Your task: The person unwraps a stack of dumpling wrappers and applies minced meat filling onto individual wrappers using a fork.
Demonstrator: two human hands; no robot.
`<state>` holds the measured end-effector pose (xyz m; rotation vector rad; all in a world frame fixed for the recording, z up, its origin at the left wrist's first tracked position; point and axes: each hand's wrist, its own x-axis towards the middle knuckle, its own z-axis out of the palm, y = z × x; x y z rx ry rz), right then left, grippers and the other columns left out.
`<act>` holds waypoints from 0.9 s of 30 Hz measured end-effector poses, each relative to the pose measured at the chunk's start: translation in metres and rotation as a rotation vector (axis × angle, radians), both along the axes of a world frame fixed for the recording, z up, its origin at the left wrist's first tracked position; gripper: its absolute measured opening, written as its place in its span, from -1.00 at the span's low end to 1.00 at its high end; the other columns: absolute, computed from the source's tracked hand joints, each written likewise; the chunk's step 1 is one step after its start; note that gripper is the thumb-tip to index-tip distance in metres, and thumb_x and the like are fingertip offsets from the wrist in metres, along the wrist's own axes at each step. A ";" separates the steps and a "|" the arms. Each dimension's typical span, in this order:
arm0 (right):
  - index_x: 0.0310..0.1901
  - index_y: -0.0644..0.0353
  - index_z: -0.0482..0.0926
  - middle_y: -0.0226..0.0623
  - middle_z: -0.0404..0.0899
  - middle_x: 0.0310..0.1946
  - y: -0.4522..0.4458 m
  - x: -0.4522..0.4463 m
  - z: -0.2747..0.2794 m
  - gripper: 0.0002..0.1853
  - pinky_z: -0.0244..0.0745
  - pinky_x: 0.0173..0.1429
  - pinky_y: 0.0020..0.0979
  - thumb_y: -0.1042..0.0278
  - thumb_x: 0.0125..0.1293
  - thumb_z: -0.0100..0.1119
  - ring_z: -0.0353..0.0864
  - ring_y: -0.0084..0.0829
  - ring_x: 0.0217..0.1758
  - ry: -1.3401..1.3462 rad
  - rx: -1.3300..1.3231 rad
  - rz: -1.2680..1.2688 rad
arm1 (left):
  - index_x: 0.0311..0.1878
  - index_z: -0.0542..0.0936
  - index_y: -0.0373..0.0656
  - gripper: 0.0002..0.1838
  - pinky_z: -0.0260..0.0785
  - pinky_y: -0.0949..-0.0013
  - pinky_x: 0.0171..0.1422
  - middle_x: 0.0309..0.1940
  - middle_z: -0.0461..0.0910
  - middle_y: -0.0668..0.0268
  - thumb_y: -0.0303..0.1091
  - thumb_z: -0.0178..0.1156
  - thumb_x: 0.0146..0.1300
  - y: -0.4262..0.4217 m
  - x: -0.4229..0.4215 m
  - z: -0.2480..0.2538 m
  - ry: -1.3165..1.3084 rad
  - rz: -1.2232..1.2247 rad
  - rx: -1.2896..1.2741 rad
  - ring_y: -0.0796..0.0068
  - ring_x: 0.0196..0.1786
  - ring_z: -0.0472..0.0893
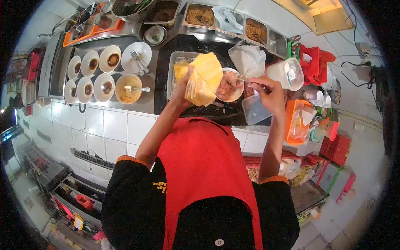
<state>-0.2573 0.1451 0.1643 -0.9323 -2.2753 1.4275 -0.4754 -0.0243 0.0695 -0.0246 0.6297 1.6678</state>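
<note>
Yellow thin sheets (204, 79), fanned out like wrappers, are held up in my left hand (183, 89), whose fingers are partly hidden behind them. Just right of the sheets stands a white bowl of pinkish minced filling (229, 85). My right hand (268, 92) is closed on the handle of a fork (241, 77), and the fork's tines reach the bowl's right side. Behind the sheets lies a clear tray (171, 68), partly covered by them.
White bowls with dark sauce (103, 87) stand at the left, beside a bowl with a fork (128, 88) and a plate of cutlery (136, 57). Metal food trays (199, 16) line the back. A white tub (287, 74), a clear lid (256, 109) and an orange basket (295, 121) are at the right.
</note>
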 end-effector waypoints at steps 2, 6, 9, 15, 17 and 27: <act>-0.14 0.26 0.73 -0.30 0.68 -0.32 -0.017 -0.018 0.007 -0.75 0.42 -0.14 -0.55 0.72 0.21 0.17 0.60 -0.52 -0.25 0.047 0.029 -0.045 | 0.42 0.24 -0.23 -0.29 0.45 0.09 0.32 0.28 0.46 0.08 0.17 -0.12 0.47 0.007 0.005 0.001 -0.003 -0.022 0.043 0.15 0.25 0.55; -0.12 0.28 0.73 -0.27 0.67 -0.34 -0.026 -0.037 -0.041 -0.77 0.42 -0.18 -0.57 0.71 0.23 0.19 0.57 -0.55 -0.30 0.345 0.131 -0.129 | 0.45 0.19 -0.23 -0.30 0.44 0.07 0.33 0.31 0.42 0.06 0.15 -0.17 0.50 0.013 0.008 0.003 -0.041 -0.053 0.130 0.13 0.26 0.54; -0.13 0.31 0.72 -0.26 0.67 -0.27 -0.022 -0.029 -0.047 -0.71 0.41 -0.12 -0.58 0.78 0.22 0.07 0.58 -0.55 -0.22 0.350 0.173 -0.138 | 0.44 0.20 -0.23 -0.29 0.46 0.07 0.31 0.30 0.43 0.06 0.17 -0.16 0.49 0.010 0.004 0.008 -0.103 0.004 0.136 0.13 0.26 0.54; -0.12 0.30 0.72 -0.32 0.67 -0.38 -0.018 -0.016 0.007 -0.71 0.38 -0.25 -0.59 0.75 0.23 0.07 0.55 -0.60 -0.36 0.165 -0.135 -0.008 | 0.41 0.25 -0.26 -0.29 0.53 0.11 0.20 0.23 0.49 0.07 0.16 -0.08 0.47 -0.001 -0.009 0.004 0.184 0.063 0.051 0.20 0.17 0.61; -0.12 0.28 0.73 -0.33 0.66 -0.39 -0.020 -0.028 0.017 -0.70 0.36 -0.26 -0.59 0.76 0.23 0.06 0.54 -0.61 -0.38 0.134 -0.099 0.014 | 0.40 0.25 -0.28 -0.30 0.54 0.16 0.19 0.23 0.49 0.06 0.13 -0.05 0.47 0.000 -0.003 0.007 0.376 0.029 0.062 0.23 0.16 0.61; -0.04 0.24 0.71 -0.28 0.64 -0.30 -0.028 -0.038 -0.006 -0.63 0.43 -0.23 -0.59 0.80 0.30 -0.02 0.57 -0.59 -0.31 0.286 0.081 0.002 | 0.39 0.27 -0.24 -0.31 0.54 0.13 0.20 0.22 0.50 0.06 0.17 -0.07 0.47 0.000 0.000 0.012 0.180 0.047 0.061 0.20 0.15 0.62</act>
